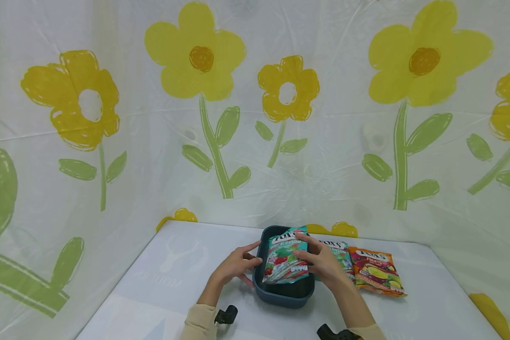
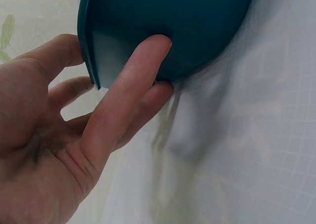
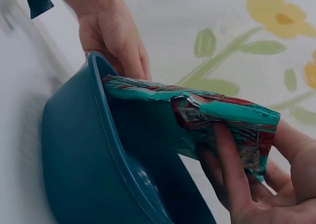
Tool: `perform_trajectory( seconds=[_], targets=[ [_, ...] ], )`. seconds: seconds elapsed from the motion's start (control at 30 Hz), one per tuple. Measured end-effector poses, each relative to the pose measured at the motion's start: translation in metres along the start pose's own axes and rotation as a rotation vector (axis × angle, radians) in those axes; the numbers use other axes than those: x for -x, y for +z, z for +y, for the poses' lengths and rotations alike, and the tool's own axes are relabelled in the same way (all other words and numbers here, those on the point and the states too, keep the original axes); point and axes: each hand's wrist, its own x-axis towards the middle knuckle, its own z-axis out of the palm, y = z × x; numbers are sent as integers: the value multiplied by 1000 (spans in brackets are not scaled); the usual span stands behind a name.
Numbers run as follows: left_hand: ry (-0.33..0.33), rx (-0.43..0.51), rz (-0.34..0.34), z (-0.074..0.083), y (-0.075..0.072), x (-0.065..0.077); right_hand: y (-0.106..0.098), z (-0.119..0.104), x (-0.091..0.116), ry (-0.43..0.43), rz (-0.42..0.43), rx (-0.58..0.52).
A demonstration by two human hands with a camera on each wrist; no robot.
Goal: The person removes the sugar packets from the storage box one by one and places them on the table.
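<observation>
A dark blue-green rectangular tub (image 1: 279, 299) stands on the table. My left hand (image 1: 236, 263) holds its left side, with fingers spread along the wall and rim; in the left wrist view a finger lies against the tub's outer wall (image 2: 207, 31). My right hand (image 1: 320, 259) grips a teal and red FOX'S candy bag (image 1: 285, 257) by its right edge. The bag is tilted over the tub's opening, its far end inside the rim in the right wrist view, where the bag (image 3: 197, 113) shows edge-on between thumb and fingers.
Right of the tub lies another teal FOX'S bag (image 1: 342, 257), partly hidden by my right hand and forearm. Beside it is an orange FOX'S Fruits bag (image 1: 376, 271). Behind the white table (image 1: 187, 264) hangs a flower-printed curtain (image 1: 335, 179).
</observation>
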Motion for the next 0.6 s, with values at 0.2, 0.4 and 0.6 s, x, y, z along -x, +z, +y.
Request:
perform_trajectory(
  seconds=[0.2, 0.4, 0.6],
  targets=[
    [0, 3, -2, 0, 0, 0, -8, 1, 9, 10, 34, -59],
    [5, 0, 0, 1, 0, 0, -17, 2, 20, 4, 26, -110],
    [12, -3, 4, 1, 0, 1, -25, 7, 30, 28, 68, -175]
  ],
)
